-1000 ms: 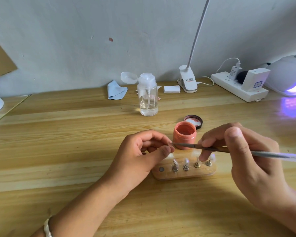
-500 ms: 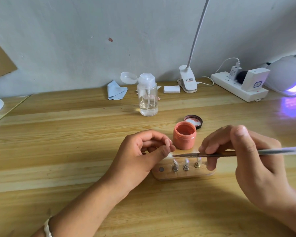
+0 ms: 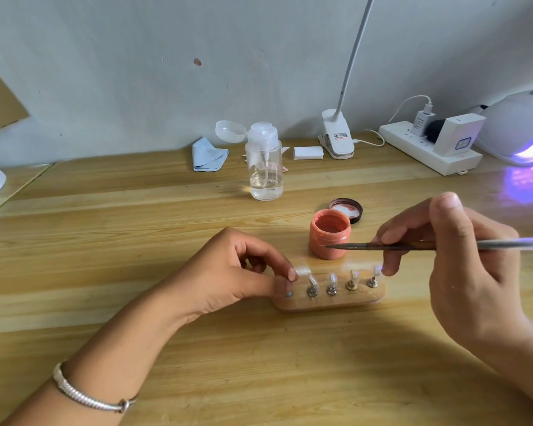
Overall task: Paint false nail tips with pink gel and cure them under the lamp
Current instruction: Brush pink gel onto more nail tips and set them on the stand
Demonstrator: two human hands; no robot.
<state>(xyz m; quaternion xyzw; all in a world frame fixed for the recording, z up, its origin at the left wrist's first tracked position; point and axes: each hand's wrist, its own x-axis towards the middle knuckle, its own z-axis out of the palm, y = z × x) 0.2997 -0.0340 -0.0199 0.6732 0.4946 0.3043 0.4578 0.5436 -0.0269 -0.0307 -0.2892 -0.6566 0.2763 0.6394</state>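
Worktop (image 3: 136, 241): 1 stand (image 3: 330, 302), 4 tips (image 3: 332, 279), 1 gel jar (image 3: 330, 241), 1 brush (image 3: 413, 245) gripped in R hand (image 3: 474, 272); 5th tip (image 3: 302, 270) pinched in L hand (image 3: 228, 272), lowered to stand

This looks like a home nail-art desk: a plain wooden table (image 3: 136, 241) set against a marked grey wall (image 3: 136, 72). On it are a lit curing lamp (image 3: 520, 127) (violet glow spilling onto the wood), a power strip (image 3: 413, 149), a clip-on desk light (image 3: 337, 139), a pump bottle (image 3: 263, 167) and an open pot of pink gel (image 3: 330, 238).
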